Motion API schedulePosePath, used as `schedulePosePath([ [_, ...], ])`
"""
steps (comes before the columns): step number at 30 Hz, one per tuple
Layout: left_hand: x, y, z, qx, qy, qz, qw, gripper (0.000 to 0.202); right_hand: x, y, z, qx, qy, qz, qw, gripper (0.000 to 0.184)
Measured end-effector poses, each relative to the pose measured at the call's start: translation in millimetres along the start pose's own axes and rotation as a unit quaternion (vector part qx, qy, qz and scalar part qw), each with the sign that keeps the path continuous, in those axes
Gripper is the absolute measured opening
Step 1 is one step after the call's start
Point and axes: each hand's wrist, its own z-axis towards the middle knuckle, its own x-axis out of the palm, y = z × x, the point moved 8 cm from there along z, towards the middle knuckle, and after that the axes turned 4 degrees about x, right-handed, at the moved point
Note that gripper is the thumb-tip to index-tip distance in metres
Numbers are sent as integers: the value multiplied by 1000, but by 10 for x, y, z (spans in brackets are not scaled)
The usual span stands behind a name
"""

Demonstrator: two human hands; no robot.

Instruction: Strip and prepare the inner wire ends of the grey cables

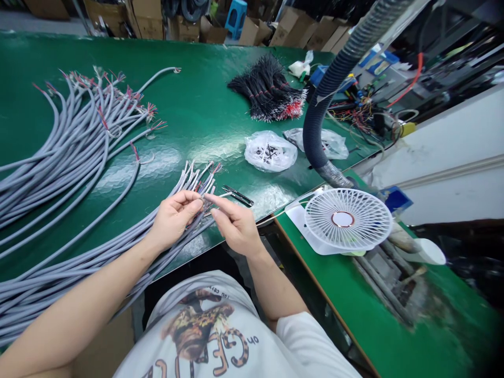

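At 6 o'clock of the green bench (205,105), both hands work the near cable bundle (118,252), approx. at the bench edge. Left hand (173,218): closed around the stripped cable ends, fingers curled, thumb on top. Right hand (236,226): narrow pinch, index and thumb pressed on a thin conductor (214,197) that leads from the same cable ends; remaining fingers folded. The hands are nearly touching at the fingertips.

Ref. positions:
- Tweezers/snips (238,195): on the bench, just beyond the right hand at 1 o'clock, not held.
- Second pile of grey cables (66,142): 10 o'clock, well apart, ends stripped w/ coloured cores showing.
- Black wire bundle (270,89): 12–1 o'clock, far side.
- Two clear bags (270,152) of small parts: 1 o'clock, between the black bundle and the hands.
- Corrugated hose (326,100): 2 o'clock, running down to the bench edge.
- White fan (346,218): 3 o'clock, on the adjoining bench.

Status (judgement): jackets on both grey piles already appear stripped. Core-level handling is in progress on one cable of the near bundle; the rest of that bundle looks unsorted, so most of the work probably remains. Count of finished cables: cannot tell.
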Motion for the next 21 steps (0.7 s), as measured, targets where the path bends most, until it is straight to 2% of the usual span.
schedulePosePath([
  [3,0,-8,-4,7,-1,18,1000,27,-12,-51,44,14,-24,16,999,38],
  [7,-1,14,-6,0,0,8,1000,26,-172,-12,36,26,-78,51,995,40],
  [10,-12,28,3,2,-1,-8,1000,26,-179,53,-6,23,-38,49,998,42],
  [14,-24,46,9,5,3,-13,1000,25,-67,50,-48,25,33,22,999,45],
  [21,27,-13,-21,12,19,5,1000,21,-3,-7,-8,25,33,26,999,45],
])
